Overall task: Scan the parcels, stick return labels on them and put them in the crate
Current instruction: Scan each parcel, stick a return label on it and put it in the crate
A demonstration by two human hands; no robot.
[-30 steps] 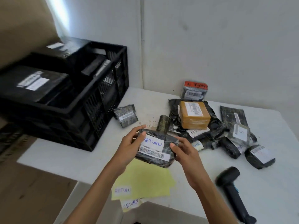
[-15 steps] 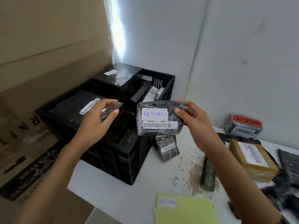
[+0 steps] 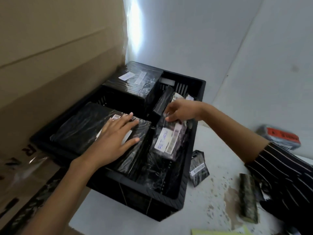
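Right hand (image 3: 180, 110) pinches the labelled parcel (image 3: 166, 143) by its top edge, just beneath it in the crate (image 3: 184, 189). Left hand (image 3: 116, 134), fingers spread, presses the big parcel (image 3: 81, 128) alongside. Best release only once it's seated.

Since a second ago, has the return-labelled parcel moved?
Yes. The return-labelled parcel went from over the table into the black crate, by its right wall.
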